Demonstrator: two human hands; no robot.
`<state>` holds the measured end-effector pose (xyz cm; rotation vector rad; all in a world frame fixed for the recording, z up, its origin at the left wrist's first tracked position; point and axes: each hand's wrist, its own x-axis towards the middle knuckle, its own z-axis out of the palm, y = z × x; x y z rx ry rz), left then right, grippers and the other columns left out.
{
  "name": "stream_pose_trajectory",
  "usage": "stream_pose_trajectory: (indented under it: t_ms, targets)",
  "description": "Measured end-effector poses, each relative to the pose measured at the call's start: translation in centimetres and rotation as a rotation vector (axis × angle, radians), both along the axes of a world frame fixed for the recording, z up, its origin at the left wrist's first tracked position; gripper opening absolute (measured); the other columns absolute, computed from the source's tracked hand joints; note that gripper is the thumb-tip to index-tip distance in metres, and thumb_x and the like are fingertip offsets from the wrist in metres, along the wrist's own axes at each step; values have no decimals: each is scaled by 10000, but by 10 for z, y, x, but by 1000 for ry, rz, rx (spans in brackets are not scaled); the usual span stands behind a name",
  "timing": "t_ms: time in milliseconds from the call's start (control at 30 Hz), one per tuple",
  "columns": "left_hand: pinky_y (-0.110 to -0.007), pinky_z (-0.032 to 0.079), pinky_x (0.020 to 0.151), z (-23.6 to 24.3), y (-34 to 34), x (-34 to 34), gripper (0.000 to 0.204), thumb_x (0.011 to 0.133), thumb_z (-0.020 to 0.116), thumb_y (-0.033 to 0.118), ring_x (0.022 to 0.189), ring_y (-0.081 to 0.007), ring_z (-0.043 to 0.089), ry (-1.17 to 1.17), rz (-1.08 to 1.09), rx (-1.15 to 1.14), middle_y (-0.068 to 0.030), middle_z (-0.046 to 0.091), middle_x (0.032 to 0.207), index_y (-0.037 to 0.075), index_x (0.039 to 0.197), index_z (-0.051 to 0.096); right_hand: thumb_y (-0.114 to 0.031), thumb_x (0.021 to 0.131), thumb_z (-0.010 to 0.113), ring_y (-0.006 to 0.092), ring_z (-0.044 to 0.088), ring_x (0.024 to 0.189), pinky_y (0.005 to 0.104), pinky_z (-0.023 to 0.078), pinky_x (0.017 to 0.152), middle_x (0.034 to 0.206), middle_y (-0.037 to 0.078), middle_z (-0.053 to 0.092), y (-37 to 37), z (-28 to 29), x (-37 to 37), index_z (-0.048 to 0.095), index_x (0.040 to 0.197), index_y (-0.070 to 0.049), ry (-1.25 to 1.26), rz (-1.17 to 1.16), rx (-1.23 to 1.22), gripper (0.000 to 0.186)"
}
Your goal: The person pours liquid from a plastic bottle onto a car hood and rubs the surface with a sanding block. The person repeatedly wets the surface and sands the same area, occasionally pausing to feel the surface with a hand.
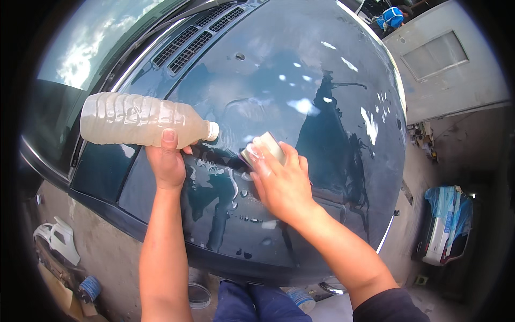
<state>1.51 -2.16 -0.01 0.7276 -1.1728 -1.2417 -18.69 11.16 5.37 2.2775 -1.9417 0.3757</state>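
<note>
A large ribbed plastic bottle (131,119) of cloudy liquid lies nearly level in the air, its white cap end to the right. My left hand (169,163) is wrapped round it from below, thumb on the near side. My right hand (284,182) presses a pale sanding block (266,148) with a dark edge against the wet hood, just right of the bottle's cap. Beneath both is the dark blue car hood (273,70), streaked with water, drops and reflections. Whitish wet film shows between cap and block.
The windshield (80,53) and vent grilles (190,51) border the hood at upper left. White car parts (58,239) and a blue bucket (90,288) lie on the floor at lower left. Another car (446,225), partly covered in blue sheeting, stands at right near a grey door (440,53).
</note>
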Motion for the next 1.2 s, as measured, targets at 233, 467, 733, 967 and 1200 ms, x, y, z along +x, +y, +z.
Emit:
stream_pose_trajectory:
  t_ms: [233,467,733,967,1200]
  targets:
    - [-249,463,568,-4,-7,-8,629,988,557,562,720,-185,645,63,-33,24,-141,679,936,-35,1183,579,-206,915,654,389,555,1179,520,455,853,1393,72,617,-66,15,-31,593,1373,-106,-51,-224,62,473]
    - [-250,474,580,-9,-7,-3,647,989,548,581,751,-189,667,22,8,49,-133,692,983,-23,1218,576,-177,911,696,402,571,1218,442,456,1052,1333,195,639,43,50,-122,531,1429,-33,-401,-456,-47,563]
    - [-251,492,586,-4,-4,-11,571,994,582,490,793,-199,681,-62,61,70,-122,694,1034,-26,1239,577,-132,883,706,382,543,1292,428,422,1110,1495,189,519,161,41,-164,516,1441,-32,-485,-648,-18,598]
    - [-364,561,817,30,-5,-107,597,945,715,380,1128,-241,635,79,-193,72,-109,606,1284,33,1375,489,-150,858,726,410,538,1287,454,419,1104,1511,241,479,191,43,-188,514,1439,-42,-480,-699,-54,629]
    - [-348,530,840,42,1,-234,577,891,780,310,1034,-200,610,48,-395,65,-94,603,1189,33,1319,510,-234,905,715,388,486,1348,467,381,1125,1522,228,470,187,32,-214,517,1441,-35,-415,-758,-22,605]
